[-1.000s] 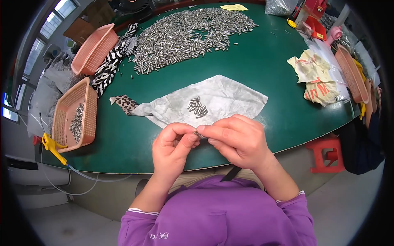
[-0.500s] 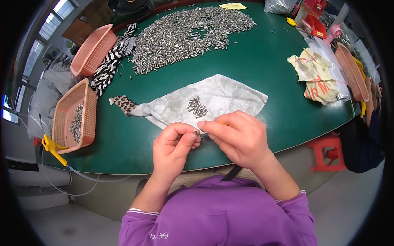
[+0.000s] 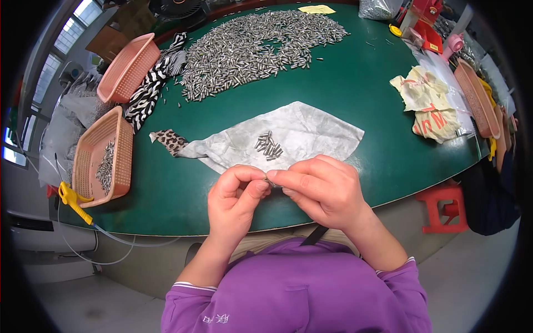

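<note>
Above the near edge of a grey-white cloth (image 3: pixel 319 130), my two hands meet at the fingertips. My left hand (image 3: pixel 234 197) is closed, thumb and forefinger pinching a small metal pin that is mostly hidden. My right hand (image 3: pixel 327 188) is closed too, its forefinger and thumb tips brought against the left fingertips; what they hold, if anything, is hidden. Just beyond the fingers, a small heap of short metal pins (image 3: pixel 268 147) lies on the cloth. A large spread of similar silvery pins (image 3: pixel 244 53) covers the far part of the green table (image 3: pixel 355 77).
At the left stand two pink baskets, the nearer basket (image 3: pixel 123 161) with metal pins inside, beside a yellow air blow gun (image 3: pixel 72 202) with a hose. A zebra-striped cloth (image 3: pixel 145 94) lies near them. Crumpled pale yellow bags (image 3: pixel 427 105) lie at the right; a red stool (image 3: pixel 444 208) stands below.
My right hand has moved slightly left and down, so its fingertips now touch the left ones. The metal pin that showed between my left fingers is now mostly covered.
</note>
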Available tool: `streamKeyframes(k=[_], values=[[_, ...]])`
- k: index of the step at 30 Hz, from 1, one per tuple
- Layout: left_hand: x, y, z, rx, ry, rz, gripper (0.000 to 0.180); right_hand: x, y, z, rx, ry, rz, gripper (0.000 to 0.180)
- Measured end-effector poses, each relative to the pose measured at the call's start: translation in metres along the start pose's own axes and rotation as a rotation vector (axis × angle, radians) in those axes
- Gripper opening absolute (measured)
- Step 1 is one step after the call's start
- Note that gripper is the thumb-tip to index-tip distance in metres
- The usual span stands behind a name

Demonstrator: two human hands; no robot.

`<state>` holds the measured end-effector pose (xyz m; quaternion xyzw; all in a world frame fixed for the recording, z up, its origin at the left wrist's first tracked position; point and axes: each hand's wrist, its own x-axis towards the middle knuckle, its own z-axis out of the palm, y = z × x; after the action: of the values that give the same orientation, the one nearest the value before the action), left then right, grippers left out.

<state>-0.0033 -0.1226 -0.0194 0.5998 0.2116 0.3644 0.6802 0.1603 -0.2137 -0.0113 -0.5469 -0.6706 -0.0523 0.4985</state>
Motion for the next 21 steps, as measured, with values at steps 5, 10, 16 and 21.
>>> streamKeyframes(k=[5,10,16,21], values=[[0.0019,-0.0050,-0.0050,0.159,-0.126,0.070,0.004,0.0004,0.0000,-0.0028,-0.082,-0.028,-0.010,0.034],[0.0007,-0.0003,-0.0011,0.040,-0.056,-0.020,0.006,0.0022,0.0003,-0.0012,-0.136,0.025,0.018,0.035],[0.0003,-0.0010,-0.0006,-0.035,-0.030,-0.019,0.008,0.0015,-0.0001,-0.0020,-0.056,0.035,-0.002,0.032],[0.0006,-0.0045,-0.0030,-0.015,-0.019,0.048,0.014,0.0020,-0.0002,-0.0009,-0.023,0.038,-0.010,0.030]])
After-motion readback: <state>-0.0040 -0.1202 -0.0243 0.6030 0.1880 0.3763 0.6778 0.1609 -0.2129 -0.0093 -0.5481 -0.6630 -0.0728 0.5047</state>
